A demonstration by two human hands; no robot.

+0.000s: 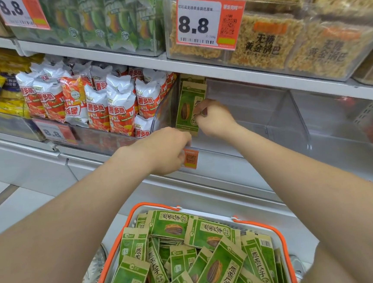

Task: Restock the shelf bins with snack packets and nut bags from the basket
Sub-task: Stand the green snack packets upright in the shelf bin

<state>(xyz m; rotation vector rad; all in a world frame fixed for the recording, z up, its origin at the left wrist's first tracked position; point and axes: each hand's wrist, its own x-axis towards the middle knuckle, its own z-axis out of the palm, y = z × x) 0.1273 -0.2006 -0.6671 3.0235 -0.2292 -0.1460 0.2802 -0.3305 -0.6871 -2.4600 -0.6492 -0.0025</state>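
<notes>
A white basket with an orange rim [282,243] sits low in front of me, filled with several green and brown sunflower seed packets [177,228]. On the middle shelf stands a clear bin [258,121] that is almost bare. At its left wall a few green seed packets [187,105] stand upright. My right hand [215,118] is inside the bin and pinches the edge of the front packet. My left hand [166,150] grips the bin's front edge beside the orange price tag [191,157].
Left of that bin, another clear bin holds several red and white snack bags [119,104]. The upper shelf carries green packets [103,22] and rice-crust packs [267,44] behind an 8.8 price tag [206,22]. A further clear bin [342,127] stands to the right.
</notes>
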